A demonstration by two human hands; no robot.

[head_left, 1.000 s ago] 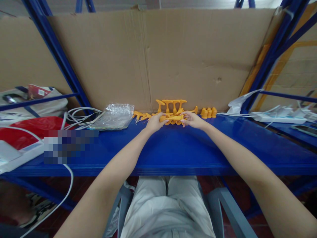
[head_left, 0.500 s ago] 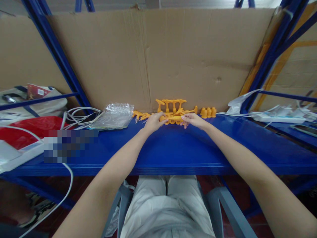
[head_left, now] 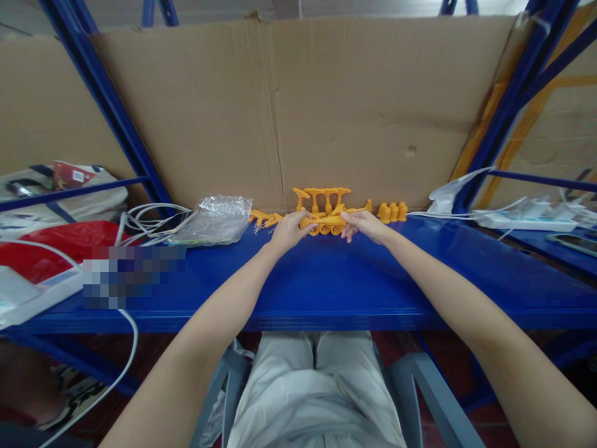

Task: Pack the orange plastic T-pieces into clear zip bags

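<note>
Both hands meet at the back of the blue table over a group of orange-yellow plastic parts. My left hand is closed around the left end of a long orange plastic piece, lying level. At its right end, my right hand pinches it between thumb and finger, other fingers curled below. Round orange pieces sit just under it. Behind stand several T-shaped orange pieces. Branching orange pieces lie left of my left hand, partly hidden by it. Orange cup-like pieces stand right of my right hand.
A cardboard sheet walls off the back of the blue table. Clear plastic bags and white cables lie left. A red bag is farther left. White power strips sit at the right.
My right hand has shifted slightly at the right end of the long orange piece, its lower fingers moving a little down. My left hand stays nearly still.
</note>
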